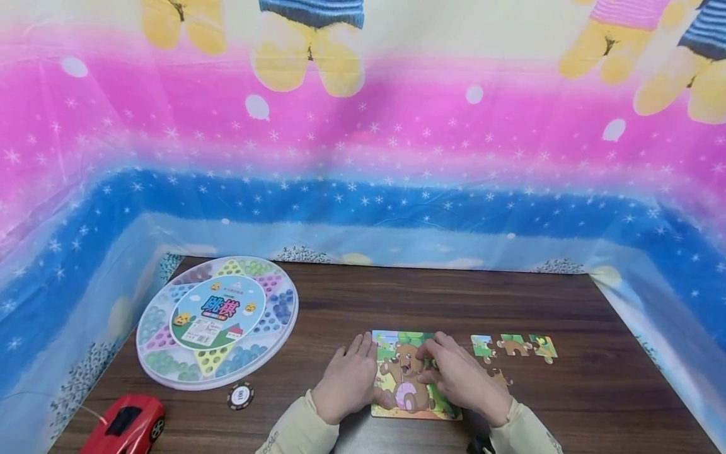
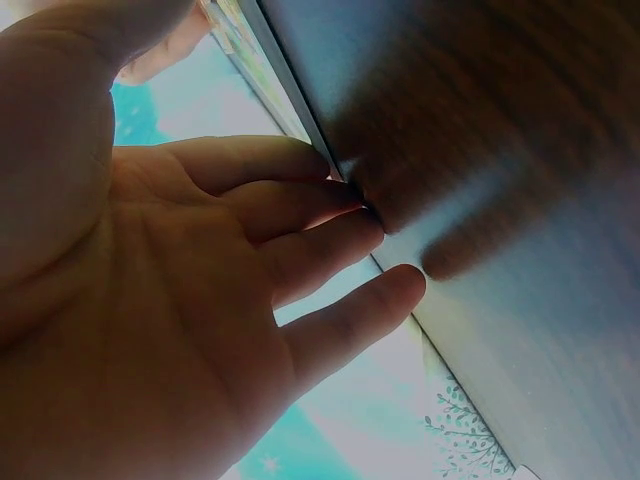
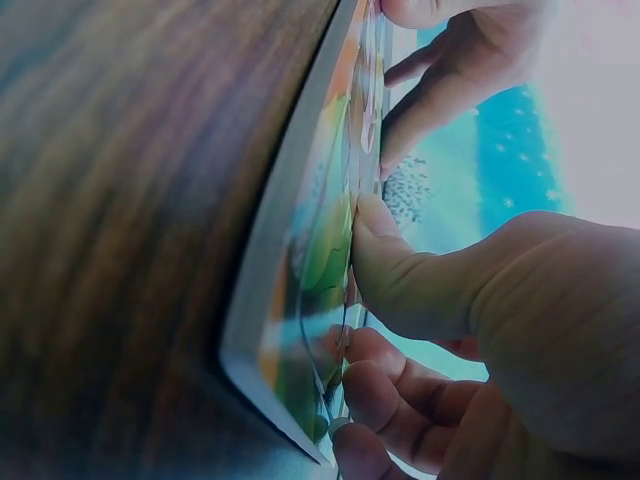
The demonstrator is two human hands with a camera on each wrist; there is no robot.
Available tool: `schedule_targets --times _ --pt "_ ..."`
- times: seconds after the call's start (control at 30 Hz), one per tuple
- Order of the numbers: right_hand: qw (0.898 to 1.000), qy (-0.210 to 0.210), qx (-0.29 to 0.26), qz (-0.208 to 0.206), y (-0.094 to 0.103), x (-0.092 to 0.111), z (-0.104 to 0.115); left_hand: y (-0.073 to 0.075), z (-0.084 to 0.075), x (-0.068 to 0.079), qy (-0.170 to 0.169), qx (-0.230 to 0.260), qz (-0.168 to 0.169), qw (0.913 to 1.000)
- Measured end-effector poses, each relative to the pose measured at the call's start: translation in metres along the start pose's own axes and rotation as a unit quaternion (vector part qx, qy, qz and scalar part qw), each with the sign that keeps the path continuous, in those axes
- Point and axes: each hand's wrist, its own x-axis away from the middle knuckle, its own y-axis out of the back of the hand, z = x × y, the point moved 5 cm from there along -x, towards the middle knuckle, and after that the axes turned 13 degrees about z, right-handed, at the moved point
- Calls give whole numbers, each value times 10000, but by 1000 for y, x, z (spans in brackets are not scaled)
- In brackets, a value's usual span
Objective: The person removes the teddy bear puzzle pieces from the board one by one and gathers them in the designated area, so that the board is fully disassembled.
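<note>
A bear puzzle point(image 1: 405, 369) lies flat on the dark wooden desk point(image 1: 351, 290), toward the near edge, and serves here as the clock's centre, with twelve o'clock at the far side. The left hand point(image 1: 347, 383) is at nine o'clock, extended with its fingers fairly straight along the puzzle's edge and its thumb over the lower part of the picture. The right hand point(image 1: 462, 373) reaches in from three o'clock, fingers bent and thumb tip on the picture's surface; whether it pinches a piece cannot be told. Three loose pieces point(image 1: 515, 345) form a row between two and three o'clock, and a fourth piece point(image 1: 500, 377) lies at three, just beside the right hand. Between nine and ten o'clock rests a round marble game point(image 1: 190, 299); a poker chip point(image 1: 241, 396) marked 100 sits at nine, and a red toy car point(image 1: 127, 422) stands farther out between eight and nine.
</note>
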Motion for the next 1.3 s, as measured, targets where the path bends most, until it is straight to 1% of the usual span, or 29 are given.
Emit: schedule_targets --times 0.33,0.6,0.8,0.97,1.2,1.3 --pt "9998 -54 -125 176 1 -1 0 1 0 1 -13 96 32 9999" --pt "9975 -63 -638 300 1 0 -4 3 0 2 -10 248 86 9997" --pt "9978 126 -616 221 2 0 -4 3 0 2 -33 267 93 9996" --pt "9973 82 -688 246 1 0 -5 2 -1 2 -50 275 54 9996" --pt "9909 79 -1268 435 4 1 -3 0 -1 1 -34 160 27 9999" --pt "9891 139 -1386 480 5 1 -2 0 0 0 7 118 37 9999"
